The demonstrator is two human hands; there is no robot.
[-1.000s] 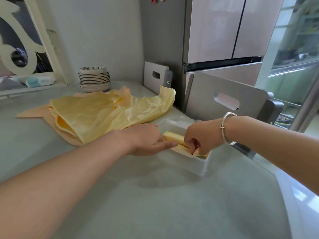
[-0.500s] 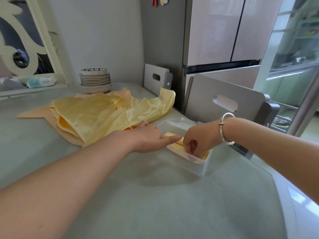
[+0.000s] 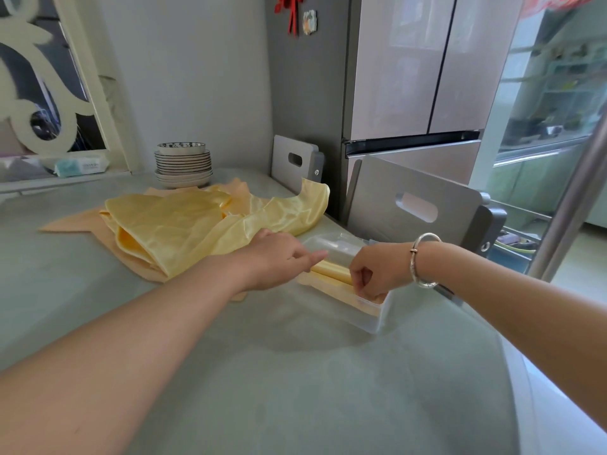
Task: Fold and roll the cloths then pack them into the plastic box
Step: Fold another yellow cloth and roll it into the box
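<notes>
Clear plastic box [image 3: 374, 318] is sitting on the grey-green countertop [image 3: 262, 372], R of centre, just in front of a grey cutting board [image 3: 410, 208] standing upright w/ a handle slot. Inside the box, rolled yellow cloths [image 3: 331, 274] are lying side by side along its length, filling the near part; far part of the box is looking bare. Right hand [image 3: 377, 272] is reaching into the box from the R, fingers curled down & pinching the near end of the rolled cloth; silver bangle [image 3: 423, 261] is sitting on that wrist. Left hand [image 3: 279, 261] is stretching in from the L, fingers straight & together, fingertips [image 3: 318, 257] lying at the box's L rim by the far end of the roll; can't tell if they're actually touching the cloth. Behind the L hand, a loose pile of yellow cloths [image 3: 184, 231] is lying crumpled on the counter over a peach-coloured cloth [image 3: 72, 224], one edge draping toward the box. Stack of plates [image 3: 183, 165] w/ a bowl on top is sitting at the back near the wall. Fridge [image 3: 410, 77] is standing behind the boards.
</notes>
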